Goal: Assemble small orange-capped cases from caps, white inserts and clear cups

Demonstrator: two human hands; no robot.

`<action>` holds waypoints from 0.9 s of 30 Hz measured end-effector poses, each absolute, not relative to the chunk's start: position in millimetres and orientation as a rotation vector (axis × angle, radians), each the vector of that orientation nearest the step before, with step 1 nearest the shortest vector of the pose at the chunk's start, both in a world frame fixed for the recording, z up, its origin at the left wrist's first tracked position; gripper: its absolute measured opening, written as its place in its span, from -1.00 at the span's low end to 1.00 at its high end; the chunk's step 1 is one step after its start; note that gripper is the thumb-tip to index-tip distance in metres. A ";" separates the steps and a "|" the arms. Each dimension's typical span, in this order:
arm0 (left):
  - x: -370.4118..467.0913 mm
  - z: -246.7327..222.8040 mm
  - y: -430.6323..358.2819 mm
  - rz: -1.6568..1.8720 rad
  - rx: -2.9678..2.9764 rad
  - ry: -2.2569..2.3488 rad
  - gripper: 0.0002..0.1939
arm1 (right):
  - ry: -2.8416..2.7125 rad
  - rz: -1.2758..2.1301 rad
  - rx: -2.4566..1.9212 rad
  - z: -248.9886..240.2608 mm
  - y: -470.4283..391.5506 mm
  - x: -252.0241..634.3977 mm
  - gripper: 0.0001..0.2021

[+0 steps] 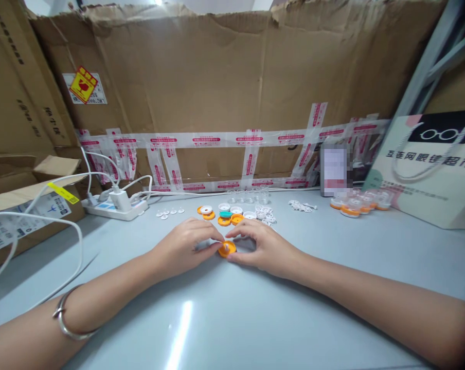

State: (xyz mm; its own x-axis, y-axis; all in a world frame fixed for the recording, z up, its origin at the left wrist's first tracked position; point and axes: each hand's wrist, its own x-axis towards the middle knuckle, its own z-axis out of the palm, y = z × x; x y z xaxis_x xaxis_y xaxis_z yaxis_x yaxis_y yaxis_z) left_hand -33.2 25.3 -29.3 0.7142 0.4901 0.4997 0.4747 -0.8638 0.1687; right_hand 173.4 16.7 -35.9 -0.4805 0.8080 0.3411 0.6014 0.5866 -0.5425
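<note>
A round orange plastic cap (228, 250) lies on the table between my hands, with a small pale piece at its centre. My left hand (188, 241) pinches its left edge between thumb and forefinger. From the other side, the thumb and forefinger of my right hand (263, 246) curve around the cap's right edge. Just beyond my fingers sit more orange caps (224, 221), white round caps (236, 210) and a teal disc (225, 214). A heap of small white plastic parts (265, 214) is behind my right hand.
Clear cups (251, 195) stand at the back. Small white pieces (173, 211) lie left, with white parts (302, 206) right. Orange-based clear units (350, 209) cluster near a phone (333, 169) and paper bag (429, 174). A power strip (114, 208) trails cables at left; cardboard (201, 77) walls the back.
</note>
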 end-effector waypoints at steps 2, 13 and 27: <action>-34.9 -26.7 24.6 0.792 2.878 0.796 -0.86 | -2.218 0.513 -1.078 -36.5 16.5 174.9 -0.67; -36.4 -28.0 22.6 0.663 2.812 0.780 -0.81 | -2.137 0.714 -1.079 -35.4 15.1 177.4 -0.90; -37.3 -31.2 25.8 0.674 2.775 0.773 -0.77 | -2.143 0.712 -1.015 -38.6 16.6 176.8 -0.88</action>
State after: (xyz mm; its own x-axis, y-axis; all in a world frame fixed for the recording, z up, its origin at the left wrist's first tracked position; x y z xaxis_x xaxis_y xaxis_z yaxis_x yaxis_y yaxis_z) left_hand -37.3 25.8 -31.2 0.7615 0.5277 0.3763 0.4446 -0.8478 0.2892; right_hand 176.8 16.6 -38.6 -0.4863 0.8113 0.3244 0.4562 0.5524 -0.6977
